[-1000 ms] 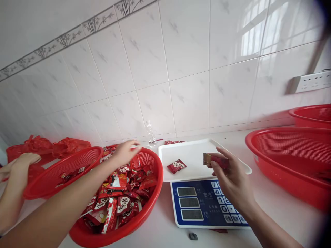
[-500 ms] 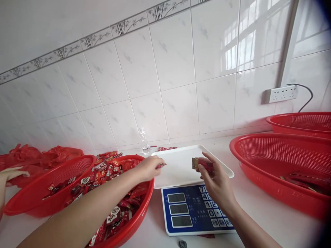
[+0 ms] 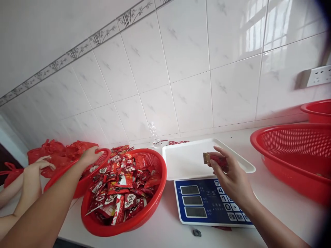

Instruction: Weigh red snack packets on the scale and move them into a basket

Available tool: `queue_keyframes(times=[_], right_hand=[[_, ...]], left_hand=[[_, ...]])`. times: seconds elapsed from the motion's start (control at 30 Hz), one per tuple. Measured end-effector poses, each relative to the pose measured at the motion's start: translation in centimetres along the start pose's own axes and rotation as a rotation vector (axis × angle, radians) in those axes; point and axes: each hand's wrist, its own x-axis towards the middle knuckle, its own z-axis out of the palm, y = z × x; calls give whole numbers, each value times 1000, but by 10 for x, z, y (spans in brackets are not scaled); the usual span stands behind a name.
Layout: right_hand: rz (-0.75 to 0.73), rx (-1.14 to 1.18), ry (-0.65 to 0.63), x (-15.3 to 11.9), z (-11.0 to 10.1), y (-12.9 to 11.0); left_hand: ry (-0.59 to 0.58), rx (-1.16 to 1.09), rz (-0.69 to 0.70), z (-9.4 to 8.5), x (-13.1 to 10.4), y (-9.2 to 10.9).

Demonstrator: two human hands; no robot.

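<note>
My left hand is at the far rim of the smaller red basket, its fingers curled over the edge and partly hidden. A few dark red packets lie inside that basket, mostly covered by my forearm. Above the scale's white tray, my right hand is closed around a red snack packet with a gold, crimped end. The blue digital scale sits below it, its keypad partly hidden by my wrist. Between my hands stands a larger red basket heaped with red snack packets.
Another person's hands reach in at the left near red plastic bags. A clear bottle stands by the tiled wall. At right are a large red basket and another behind it. A small dark object lies before the scale.
My left hand has moved left from the tray's edge to the smaller basket's rim; the small item it held no longer shows. My right hand keeps its packet. The view has turned left.
</note>
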Motion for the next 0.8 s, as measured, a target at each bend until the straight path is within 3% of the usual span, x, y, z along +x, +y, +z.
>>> queue_keyframes(times=[0.1, 0.2, 0.27, 0.33, 0.47, 0.63, 0.7, 0.8], right_hand=[[-28, -69, -45, 1, -1, 0], [-78, -191, -129, 0, 0, 3], [-126, -267, -191, -1, 0, 7], [-183, -341, -263, -3, 1, 10], [-285, -515, -327, -3, 2, 13], [-312, -520, -293, -2, 3, 16], [-302, -503, -287, -2, 3, 16], [-290, -471, -287, -3, 3, 15]], left_hand=[[-31, -59, 116, 14, -16, 48], [-141, -170, 425, 23, -39, 112], [-321, -180, 590, 26, -54, 147], [-525, -82, 625, 29, -67, 170], [-832, 194, 632, 40, -83, 183], [-1060, 41, 631, 47, -91, 173], [-1086, 24, 665, 47, -93, 170], [-949, 10, 692, 49, -94, 167]])
